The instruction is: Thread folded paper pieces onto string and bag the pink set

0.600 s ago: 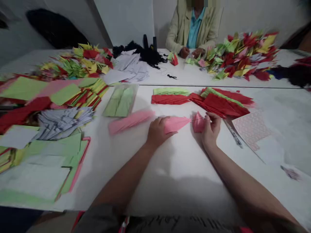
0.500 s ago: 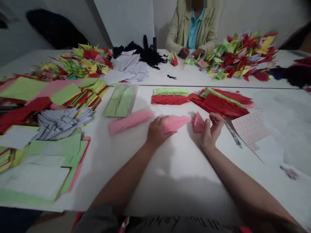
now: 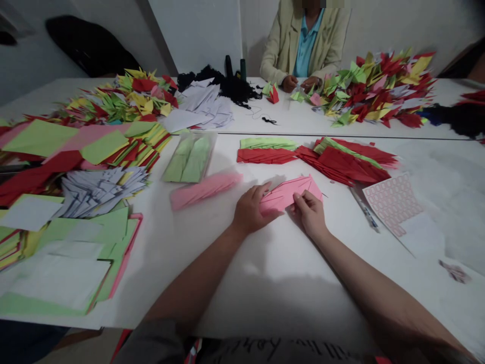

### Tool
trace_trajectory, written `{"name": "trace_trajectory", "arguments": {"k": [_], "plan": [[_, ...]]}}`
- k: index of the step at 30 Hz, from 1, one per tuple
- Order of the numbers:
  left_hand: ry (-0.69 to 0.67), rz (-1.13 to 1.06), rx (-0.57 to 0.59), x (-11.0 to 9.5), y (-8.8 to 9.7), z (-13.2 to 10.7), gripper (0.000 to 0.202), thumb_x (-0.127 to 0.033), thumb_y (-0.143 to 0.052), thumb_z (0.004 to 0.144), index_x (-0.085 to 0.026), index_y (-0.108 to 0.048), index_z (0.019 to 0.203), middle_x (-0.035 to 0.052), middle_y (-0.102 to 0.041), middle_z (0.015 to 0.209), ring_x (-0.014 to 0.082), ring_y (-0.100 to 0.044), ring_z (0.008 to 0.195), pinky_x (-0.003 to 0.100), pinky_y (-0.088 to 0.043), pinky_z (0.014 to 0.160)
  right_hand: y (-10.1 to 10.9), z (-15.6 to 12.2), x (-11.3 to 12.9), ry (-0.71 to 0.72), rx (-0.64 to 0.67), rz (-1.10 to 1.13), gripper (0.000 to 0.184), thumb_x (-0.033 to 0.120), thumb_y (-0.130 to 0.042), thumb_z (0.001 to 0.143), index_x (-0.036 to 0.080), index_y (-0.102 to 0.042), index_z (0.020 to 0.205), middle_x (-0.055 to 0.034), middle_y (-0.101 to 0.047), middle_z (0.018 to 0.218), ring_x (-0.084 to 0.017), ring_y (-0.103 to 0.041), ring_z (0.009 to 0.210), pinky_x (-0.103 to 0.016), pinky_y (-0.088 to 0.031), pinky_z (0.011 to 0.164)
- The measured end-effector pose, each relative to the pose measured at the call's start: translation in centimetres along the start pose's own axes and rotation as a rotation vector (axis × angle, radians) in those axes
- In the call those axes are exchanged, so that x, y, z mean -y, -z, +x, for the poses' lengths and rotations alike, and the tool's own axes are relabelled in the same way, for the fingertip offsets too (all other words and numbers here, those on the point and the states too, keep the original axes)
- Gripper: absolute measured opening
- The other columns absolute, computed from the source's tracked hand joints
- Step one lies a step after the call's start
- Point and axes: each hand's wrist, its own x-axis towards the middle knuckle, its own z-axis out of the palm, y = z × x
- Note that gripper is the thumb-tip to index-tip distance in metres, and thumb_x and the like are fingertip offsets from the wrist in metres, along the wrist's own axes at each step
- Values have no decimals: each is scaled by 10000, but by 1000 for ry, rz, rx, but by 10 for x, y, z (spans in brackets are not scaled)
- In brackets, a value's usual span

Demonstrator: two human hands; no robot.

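A folded pink paper piece [image 3: 290, 192] lies on the white table [image 3: 273, 263] between my hands. My left hand [image 3: 252, 210] rests on its left end, fingers curled and pressing it down. At the lower right edge of the same piece my right hand [image 3: 309, 213] pinches the paper with closed fingers. A row of folded pink pieces [image 3: 204, 188] lies just left of my left hand.
Stacks of folded red and green paper [image 3: 333, 157] lie behind my hands. A pen [image 3: 364, 208] and a sticker sheet [image 3: 394, 199] sit to the right. Coloured paper sheets [image 3: 76, 151] and grey folded pieces [image 3: 100, 187] fill the left. A person [image 3: 305, 45] folds paper opposite, beside heaps of folded figures [image 3: 379, 86].
My right hand brought its small pink piece left and down onto the pink piece under my left hand. The two now lie together as one flat shape.
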Motion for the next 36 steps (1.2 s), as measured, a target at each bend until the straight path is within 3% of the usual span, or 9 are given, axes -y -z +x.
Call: {"name": "trace_trajectory", "arguments": {"k": [5,10,13,17,20,25,28,31,36], "plan": [[413,-505,104,2,-1,6,479,-484,-654,806,-154,-635,1152,54,-696,897,143,-654,781,246,-512,738,3,4,5,-6,-45,96,345,454,-695,835,207,-510,682,40,-605,488,-88,-488,362,-202,-379,397],[463,-587,181,1,-3,10,309,-448,-664,784,-141,-695,766,-8,-608,651,116,-547,635,228,-423,627,2,1,6,-60,-11,26,354,479,-705,817,204,-519,694,21,-625,478,-121,-574,385,-222,-484,430],[451,-554,165,0,-4,8,305,-428,-651,798,-142,-666,692,-44,-487,549,88,-439,558,226,-354,572,1,0,7,-93,17,55,337,499,-669,842,210,-527,744,27,-628,506,-125,-595,414,-227,-509,439],[430,-549,162,0,-3,7,302,-430,-667,795,-141,-677,709,-39,-510,574,94,-450,584,229,-358,596,-3,1,9,-103,23,133,318,471,-735,789,237,-554,905,60,-625,621,-112,-576,431,-204,-446,356],[468,-702,242,-3,-2,6,358,-488,-670,793,-135,-688,742,-9,-590,652,118,-514,637,237,-394,634,-4,2,10,-110,19,64,288,395,-786,756,204,-595,857,70,-579,554,-68,-466,357,-177,-340,313],[718,-1339,673,-11,-2,6,738,-764,-442,810,-121,-676,1086,144,-697,990,257,-653,891,364,-478,822,-3,4,16,-68,-5,132,339,446,-736,798,199,-538,678,62,-531,448,-87,-472,344,-202,-372,355],[809,-1509,894,-14,0,4,802,-770,-349,840,-119,-613,1227,201,-648,1173,340,-635,1065,482,-456,931,-2,3,19,-47,-27,117,403,517,-653,850,197,-520,645,44,-544,477,-82,-461,363,-205,-347,361],[847,-1533,882,-14,3,3,716,-690,-342,895,-104,-622,1197,182,-659,1096,306,-653,984,496,-476,907,-2,2,20,2,-43,25,449,549,-605,874,198,-499,615,49,-502,468,-78,-422,378,-215,-317,372],[983,-1511,865,-7,4,2,652,-657,-380,902,-102,-628,1140,138,-659,923,190,-611,752,361,-496,748,2,1,16,27,-26,-115,467,596,-551,888,213,-490,628,39,-515,461,-108,-428,413,-250,-326,412]]}}
